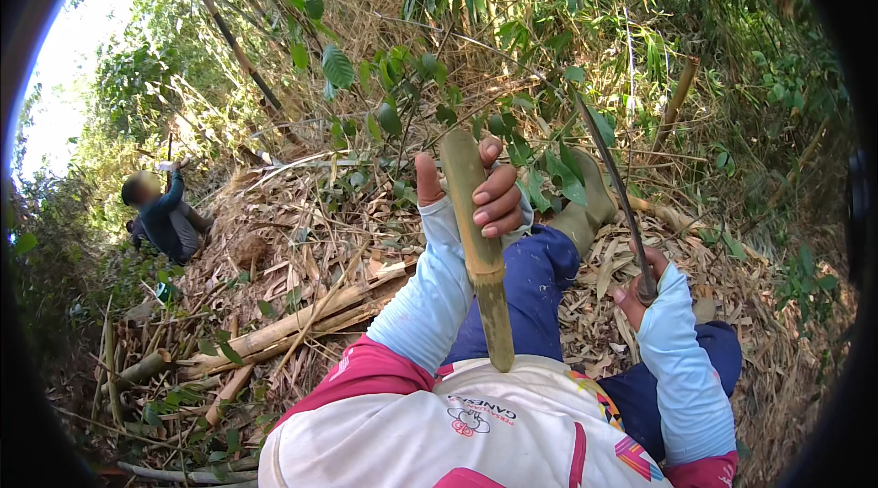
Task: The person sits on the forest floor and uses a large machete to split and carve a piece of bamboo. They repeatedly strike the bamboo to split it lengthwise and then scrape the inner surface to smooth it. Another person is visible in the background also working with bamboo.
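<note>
In front of my chest my left hand [497,200] is closed around a short piece of split bamboo [482,255]. The piece is greenish-tan, has a node partway down, and narrows to a tip that points at my shirt. Lower and to the right, my right hand [655,261] is wrapped round the base of a machete [615,172]. Its long, dark, slightly curved blade slants up and to the left, away from me, apart from the bamboo. The fingers hide most of its handle.
Split bamboo poles [265,340] lie on dry leaf litter [302,232] to my left. Leafy stems [389,117] rise just beyond my left hand. A boot [585,204] at the end of my outstretched leg rests on the litter. Another person [169,223] sits farther off at the left.
</note>
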`<action>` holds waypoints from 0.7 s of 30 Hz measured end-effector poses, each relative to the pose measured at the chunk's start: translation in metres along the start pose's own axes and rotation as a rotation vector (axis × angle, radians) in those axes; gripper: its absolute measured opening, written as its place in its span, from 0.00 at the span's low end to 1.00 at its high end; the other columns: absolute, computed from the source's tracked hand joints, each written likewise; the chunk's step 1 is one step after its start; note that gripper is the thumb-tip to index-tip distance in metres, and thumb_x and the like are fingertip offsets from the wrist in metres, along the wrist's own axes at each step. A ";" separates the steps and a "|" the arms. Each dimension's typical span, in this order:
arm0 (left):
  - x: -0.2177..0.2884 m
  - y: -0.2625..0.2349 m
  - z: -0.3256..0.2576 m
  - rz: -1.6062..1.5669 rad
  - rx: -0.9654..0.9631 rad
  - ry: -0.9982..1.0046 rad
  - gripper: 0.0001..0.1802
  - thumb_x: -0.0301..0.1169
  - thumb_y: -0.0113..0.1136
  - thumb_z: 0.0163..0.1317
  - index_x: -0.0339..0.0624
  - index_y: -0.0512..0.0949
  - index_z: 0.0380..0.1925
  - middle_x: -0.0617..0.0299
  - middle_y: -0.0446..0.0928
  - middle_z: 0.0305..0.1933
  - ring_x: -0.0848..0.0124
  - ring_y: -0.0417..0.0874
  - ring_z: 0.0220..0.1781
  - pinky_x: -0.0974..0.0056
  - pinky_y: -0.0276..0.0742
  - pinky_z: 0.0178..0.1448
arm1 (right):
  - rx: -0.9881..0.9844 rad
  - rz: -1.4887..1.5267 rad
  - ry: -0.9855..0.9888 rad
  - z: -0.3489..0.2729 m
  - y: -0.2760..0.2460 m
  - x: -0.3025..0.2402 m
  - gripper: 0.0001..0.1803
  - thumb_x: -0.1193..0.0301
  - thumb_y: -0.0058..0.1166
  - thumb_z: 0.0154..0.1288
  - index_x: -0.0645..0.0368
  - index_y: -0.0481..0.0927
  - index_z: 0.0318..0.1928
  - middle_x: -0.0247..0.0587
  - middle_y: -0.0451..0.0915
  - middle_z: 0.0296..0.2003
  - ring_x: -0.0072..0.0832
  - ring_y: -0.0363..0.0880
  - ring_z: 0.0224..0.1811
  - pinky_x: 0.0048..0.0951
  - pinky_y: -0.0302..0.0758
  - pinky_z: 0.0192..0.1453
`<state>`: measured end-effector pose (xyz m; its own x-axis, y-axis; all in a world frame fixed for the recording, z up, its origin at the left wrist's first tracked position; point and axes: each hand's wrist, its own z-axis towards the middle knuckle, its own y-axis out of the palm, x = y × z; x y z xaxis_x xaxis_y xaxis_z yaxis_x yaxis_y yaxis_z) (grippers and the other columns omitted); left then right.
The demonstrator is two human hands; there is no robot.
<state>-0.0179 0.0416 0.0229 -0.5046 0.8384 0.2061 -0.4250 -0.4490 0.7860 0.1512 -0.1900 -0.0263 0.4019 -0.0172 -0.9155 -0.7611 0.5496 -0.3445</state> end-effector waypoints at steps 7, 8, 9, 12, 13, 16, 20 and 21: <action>-0.003 -0.003 -0.029 0.202 0.330 0.052 0.33 0.58 0.43 0.69 0.40 0.67 0.59 0.55 0.71 0.36 0.66 0.73 0.38 0.56 0.77 0.38 | -0.001 0.053 0.022 0.000 0.001 -0.007 0.32 0.76 0.64 0.55 0.59 0.68 0.61 0.19 0.64 0.18 0.09 0.60 0.21 0.15 0.59 0.29; -0.002 -0.003 -0.032 0.229 0.356 0.023 0.34 0.58 0.41 0.69 0.40 0.66 0.61 0.54 0.72 0.38 0.64 0.73 0.39 0.54 0.77 0.39 | 0.004 0.061 0.033 0.000 0.002 -0.008 0.32 0.76 0.64 0.55 0.59 0.68 0.61 0.19 0.64 0.18 0.09 0.60 0.21 0.15 0.59 0.29; 0.000 -0.004 -0.034 0.258 0.380 -0.006 0.35 0.58 0.40 0.69 0.41 0.66 0.63 0.52 0.73 0.40 0.62 0.73 0.41 0.52 0.77 0.41 | 0.010 0.069 0.042 0.000 0.003 -0.009 0.32 0.76 0.64 0.55 0.59 0.69 0.61 0.19 0.64 0.18 0.09 0.60 0.21 0.15 0.59 0.29; 0.005 -0.013 -0.045 0.276 0.431 -0.048 0.37 0.59 0.36 0.70 0.42 0.62 0.66 0.48 0.75 0.48 0.58 0.76 0.43 0.49 0.77 0.43 | 0.013 0.065 0.080 -0.002 0.003 -0.010 0.32 0.74 0.64 0.55 0.59 0.69 0.61 0.20 0.66 0.20 0.09 0.61 0.23 0.15 0.60 0.30; 0.006 -0.013 -0.047 0.305 0.474 -0.059 0.37 0.59 0.36 0.70 0.42 0.62 0.67 0.47 0.75 0.49 0.58 0.77 0.44 0.49 0.77 0.44 | 0.012 0.068 0.081 -0.001 0.003 -0.008 0.32 0.74 0.65 0.55 0.59 0.69 0.61 0.20 0.66 0.21 0.09 0.62 0.23 0.15 0.61 0.30; 0.006 -0.019 -0.049 0.266 0.425 -0.086 0.38 0.58 0.37 0.70 0.37 0.59 0.67 0.46 0.75 0.53 0.56 0.78 0.47 0.48 0.78 0.48 | -0.004 0.062 0.086 -0.001 0.002 -0.004 0.33 0.73 0.65 0.54 0.59 0.69 0.61 0.21 0.67 0.22 0.10 0.63 0.24 0.15 0.62 0.31; 0.003 -0.018 -0.050 0.240 0.418 -0.090 0.40 0.57 0.40 0.69 0.33 0.55 0.68 0.44 0.73 0.56 0.55 0.77 0.50 0.46 0.78 0.52 | -0.028 0.025 0.126 -0.001 0.004 -0.007 0.33 0.77 0.63 0.55 0.59 0.67 0.62 0.26 0.74 0.28 0.17 0.72 0.29 0.22 0.71 0.38; 0.002 -0.016 -0.049 0.240 0.418 -0.087 0.41 0.56 0.41 0.69 0.33 0.55 0.68 0.43 0.72 0.57 0.54 0.77 0.50 0.45 0.78 0.53 | -0.034 -0.018 0.118 0.000 0.003 -0.008 0.33 0.77 0.63 0.55 0.59 0.67 0.62 0.26 0.74 0.28 0.17 0.72 0.29 0.22 0.71 0.38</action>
<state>-0.0491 0.0348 -0.0178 -0.4790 0.7572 0.4441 0.0423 -0.4854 0.8733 0.1454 -0.1884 -0.0205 0.3545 -0.1266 -0.9265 -0.7717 0.5198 -0.3663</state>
